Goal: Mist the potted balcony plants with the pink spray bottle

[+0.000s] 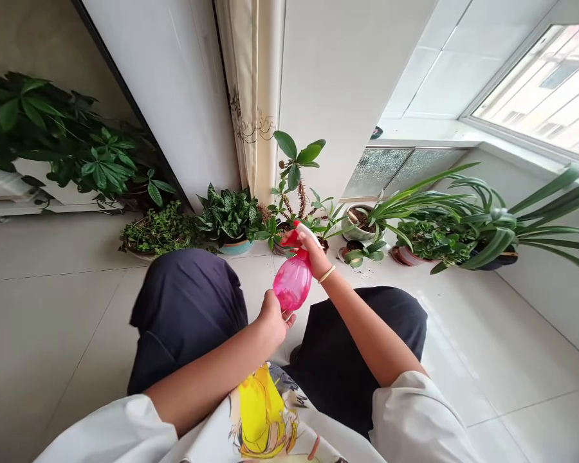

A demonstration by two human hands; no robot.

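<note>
A clear pink spray bottle (292,283) with a red and white trigger head is held tilted between my knees. My right hand (313,252) is wrapped round its neck and trigger. Underneath, my left hand (274,317) cups the bottle's base, fingers curled below it. Just beyond the nozzle stands a spiny-stemmed potted plant (294,159) with broad green leaves. To its left, a dark leafy plant (228,215) grows in a blue pot (236,247). Whether any spray is coming out cannot be seen.
A low spreading plant (160,230) is at the left, by a large leafy plant (99,157). On the right are a whitish pot (358,226), a small succulent (364,252), a bushy plant (431,239) and a long-leaved plant (499,241). A cream curtain (246,83) hangs behind.
</note>
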